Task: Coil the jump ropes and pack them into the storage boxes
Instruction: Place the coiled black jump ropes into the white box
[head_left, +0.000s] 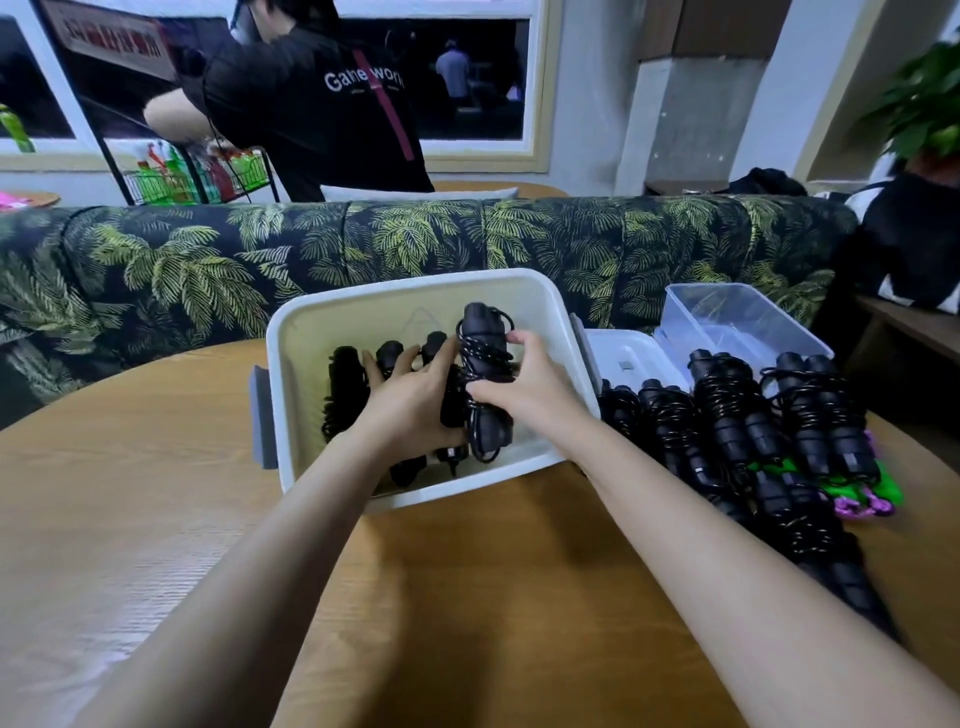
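Box far end bare; rope pile crowds table R, prob. touching.

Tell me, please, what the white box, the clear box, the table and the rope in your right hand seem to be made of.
White box: opaque plastic, smooth and dull, by its moulded rounded rim. Clear box: see-through glossy plastic. Table: wood or wood-look laminate, matte, showing grain. Jump rope: black matte handles, probably plastic or foam; thin cord, material unclear.

Boxed jump ropes half out of sight beneath the left hand.
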